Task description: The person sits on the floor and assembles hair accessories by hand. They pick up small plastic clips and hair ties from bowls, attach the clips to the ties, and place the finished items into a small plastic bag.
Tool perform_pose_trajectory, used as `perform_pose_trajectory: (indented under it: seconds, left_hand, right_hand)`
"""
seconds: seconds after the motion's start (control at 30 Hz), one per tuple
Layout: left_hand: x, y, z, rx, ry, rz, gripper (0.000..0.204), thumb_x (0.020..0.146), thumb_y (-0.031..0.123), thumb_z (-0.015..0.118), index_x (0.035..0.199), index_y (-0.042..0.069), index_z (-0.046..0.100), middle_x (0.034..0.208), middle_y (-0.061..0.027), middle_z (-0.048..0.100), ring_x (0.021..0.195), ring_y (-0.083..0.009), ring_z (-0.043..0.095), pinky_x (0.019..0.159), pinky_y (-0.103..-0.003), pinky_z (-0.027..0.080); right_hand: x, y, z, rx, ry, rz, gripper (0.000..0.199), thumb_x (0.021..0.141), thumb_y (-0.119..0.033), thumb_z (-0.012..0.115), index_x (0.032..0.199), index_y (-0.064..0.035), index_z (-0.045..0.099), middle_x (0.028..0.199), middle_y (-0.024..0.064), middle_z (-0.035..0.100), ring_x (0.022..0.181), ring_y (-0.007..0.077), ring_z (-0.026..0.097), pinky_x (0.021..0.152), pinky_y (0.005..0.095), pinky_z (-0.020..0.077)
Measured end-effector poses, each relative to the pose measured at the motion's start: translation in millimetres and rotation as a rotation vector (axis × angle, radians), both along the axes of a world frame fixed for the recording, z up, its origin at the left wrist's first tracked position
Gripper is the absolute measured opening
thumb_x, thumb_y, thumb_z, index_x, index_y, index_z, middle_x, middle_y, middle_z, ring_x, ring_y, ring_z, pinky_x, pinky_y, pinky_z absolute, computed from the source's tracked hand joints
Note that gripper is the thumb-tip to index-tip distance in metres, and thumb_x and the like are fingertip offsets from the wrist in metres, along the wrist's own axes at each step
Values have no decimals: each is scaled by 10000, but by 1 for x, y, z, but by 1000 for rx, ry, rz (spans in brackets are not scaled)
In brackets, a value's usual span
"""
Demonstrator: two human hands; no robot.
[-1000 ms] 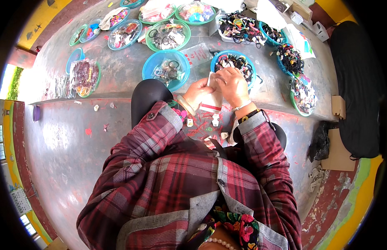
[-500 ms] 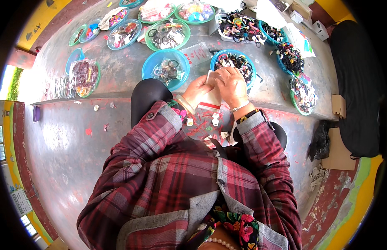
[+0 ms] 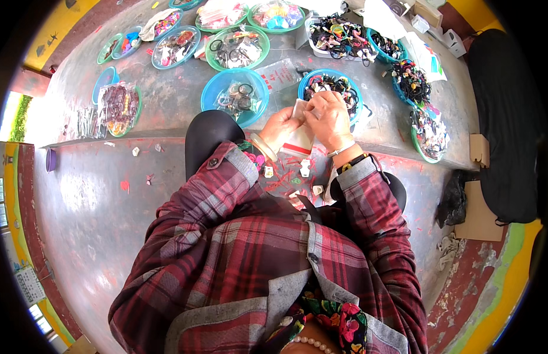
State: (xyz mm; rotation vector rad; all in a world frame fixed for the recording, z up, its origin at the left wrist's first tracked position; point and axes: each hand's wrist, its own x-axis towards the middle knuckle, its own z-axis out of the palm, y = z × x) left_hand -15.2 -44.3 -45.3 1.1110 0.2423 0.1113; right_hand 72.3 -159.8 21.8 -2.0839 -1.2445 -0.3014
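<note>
Between my hands is a small clear plastic bag (image 3: pixel 297 140) with a red stripe near its lower end. My left hand (image 3: pixel 279 128) pinches the bag's left edge between thumb and fingers. At its upper right, the fingers of my right hand (image 3: pixel 329 121) are closed on the bag too; whether they hold anything else is hidden. Just beyond my right hand stands a blue basket (image 3: pixel 302 88) of dark hair ties, partly covered by that hand. A wider blue basin (image 3: pixel 210 89) with bagged hair ties sits past my left hand.
Several baskets of hair ties and packets, including a green one (image 3: pixel 266 58), spread across the raised concrete ledge (image 3: pixel 168 94). White cards (image 3: pixel 305 169) and red scraps litter the floor between my knees. A black plastic bag (image 3: pixel 453 197) and cardboard (image 3: pixel 480 215) lie at the right.
My right hand's fingers have shifted slightly at the top of the bag, and the hand now sits a little more open to view. The left hand has stayed in place.
</note>
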Motion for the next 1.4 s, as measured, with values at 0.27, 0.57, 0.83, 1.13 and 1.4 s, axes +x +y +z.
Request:
perform_pose_trajectory:
  seconds: [0.27, 0.57, 0.83, 1.13, 1.4]
  left_hand:
    - [0, 1, -5, -4, -19, 29, 210, 850, 92, 547, 1041, 6, 565, 931, -20, 604, 832, -86, 544, 740, -241, 442]
    - [0, 4, -8, 44, 8, -37, 221, 885, 98, 503, 1089, 24, 544, 989, -25, 591, 879, -93, 568, 763, -252, 458]
    - [-3, 4, 6, -159, -38, -162, 304, 833, 44, 552, 1133, 32, 504, 1024, -43, 585, 905, -131, 579, 796, -285, 466]
    - [-5, 4, 16, -128, -41, -194, 366, 792, 1, 563, 1148, 27, 485, 1037, -56, 581, 923, -150, 578, 814, -301, 463]
    - [-8, 3, 13, -74, -27, -254, 405, 761, -9, 580, 1153, 14, 482, 1046, -65, 581, 926, -148, 571, 835, -278, 436]
  right_hand:
    - [-1, 2, -5, -103, 349, -66, 106, 664, -134, 607, 760, -90, 602, 706, 72, 592, 750, 277, 573, 670, 382, 462]
    - [8, -6, -14, -59, 156, 27, 125, 721, -202, 599, 709, -88, 650, 735, 79, 628, 710, 278, 600, 627, 358, 461]
    - [3, -6, -3, -147, 391, -138, 152, 762, -249, 601, 741, -105, 645, 685, 110, 615, 682, 293, 599, 738, 381, 437]
    - [7, -3, -13, 111, 156, -40, 88, 772, -168, 585, 782, -82, 600, 768, 135, 608, 706, 327, 598, 669, 404, 456]
    - [3, -8, -8, 4, 249, -219, 117, 810, -201, 554, 792, -86, 544, 687, 166, 600, 656, 357, 596, 572, 436, 457]
